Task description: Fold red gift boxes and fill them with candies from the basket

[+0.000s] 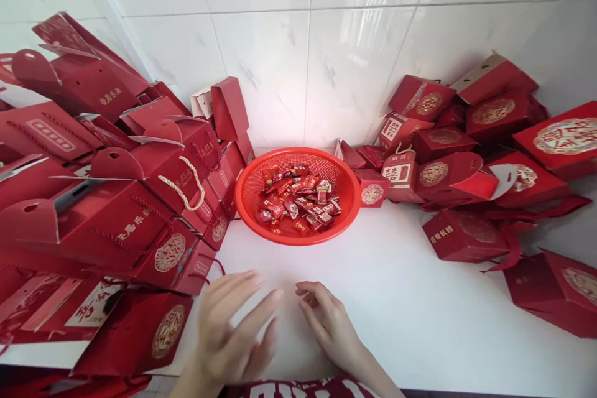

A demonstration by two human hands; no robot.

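The left hand (236, 329) is partly blurred, its fingers spread apart and pointing up and inward. The right hand (333, 326) sits across from it, fingers loosely curled, with a small gap between thumb and forefinger. Both are over the near part of the white surface (396, 298); whether either one touches it, I cannot tell.

Straight beyond the fingers of both hands, and apart from them, stands a red plastic basket (298, 240) with an oval rim. Small wrapped sweets (303, 196) — mostly red, some with pale or dark marks — lie heaped in its middle.

To the left of the left fingers, a pile of red gift boxes (125, 211) is stacked up, some with cord handles and gold print. A small box (198, 270) with a dark red cord is just beside those fingers; nearer the person, left of the hand, a larger box (133, 333) bears a round gold emblem.

Well to the right of the right fingers, a second group of boxes (436, 177) is piled up, and a ribboned box (466, 236) rests on its near side. Beyond the basket, facing the fingers, rises a white tiled wall (261, 74).
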